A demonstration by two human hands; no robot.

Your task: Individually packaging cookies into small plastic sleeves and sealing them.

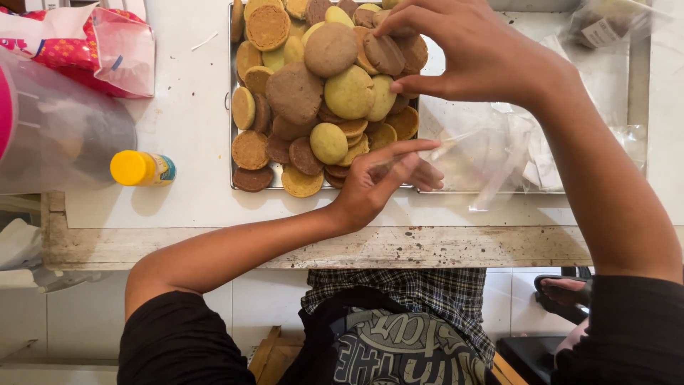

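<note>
The white tabletop (pixel 192 128) carries a metal tray (pixel 232 142) heaped with round brown, tan and yellow cookies (pixel 335 78). At the tray's 3 o'clock lie clear plastic bags (pixel 491 153). The right hand (pixel 477 57) is nearer the heap, its fingers (pixel 392 25) pinching a brown cookie (pixel 385 53) at 12 o'clock. The left hand (pixel 374 182) rests at 6 o'clock, its fingers (pixel 399 150) spread, pointing toward 3 o'clock and touching a bag edge.

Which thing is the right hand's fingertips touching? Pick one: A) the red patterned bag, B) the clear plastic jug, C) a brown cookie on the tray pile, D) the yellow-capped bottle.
C: the right hand pinches a brown cookie at the pile's upper right edge on the tray.
</note>
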